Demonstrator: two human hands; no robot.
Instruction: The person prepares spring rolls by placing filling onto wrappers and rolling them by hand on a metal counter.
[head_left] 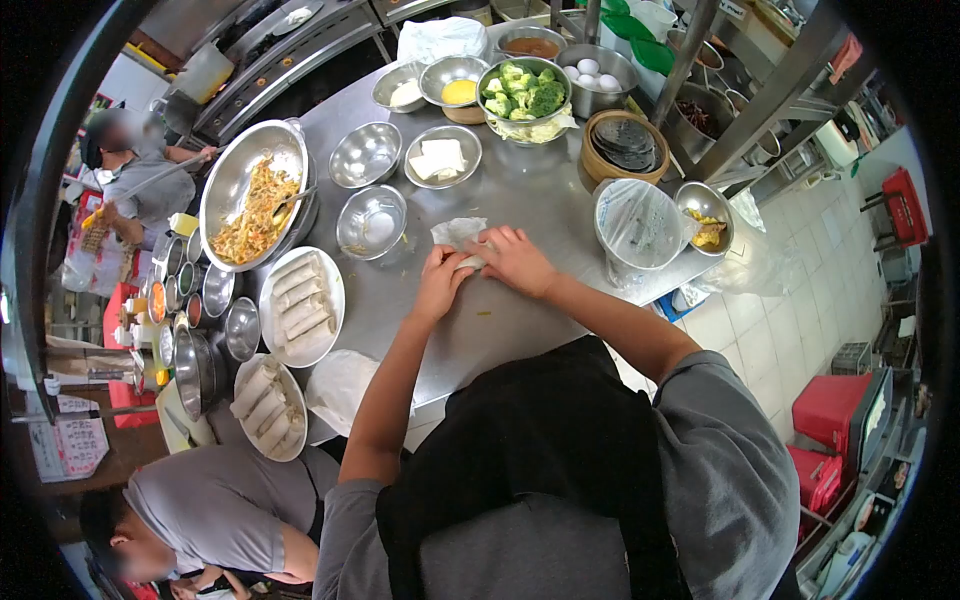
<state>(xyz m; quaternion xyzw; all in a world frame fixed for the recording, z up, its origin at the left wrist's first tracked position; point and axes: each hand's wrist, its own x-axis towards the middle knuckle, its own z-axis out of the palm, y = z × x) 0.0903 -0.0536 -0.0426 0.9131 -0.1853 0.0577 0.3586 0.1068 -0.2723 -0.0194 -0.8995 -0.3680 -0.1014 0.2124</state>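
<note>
At the middle of the steel table [500,330], a pale spring roll [471,262] lies between my hands, with a thin wrapper flap [458,231] spread beyond it. My left hand [440,283] has its fingers curled over the roll's left end. On the right end, my right hand [518,262] presses with bent fingers; the roll's underside is hidden. Left of my hands, an oval white plate [336,318] bears several finished rolls [300,300], and a second plate [297,435] nearer me holds more. A stack of wrappers [340,385] lies beside my left forearm.
A large steel bowl [222,190] of shredded filling [262,210] stands at left. Small bowls, broccoli [522,92] and eggs [588,68] line the far side. A plastic-covered tub [636,225] is at right. Co-workers stand at far left [145,180] and lower left [220,500].
</note>
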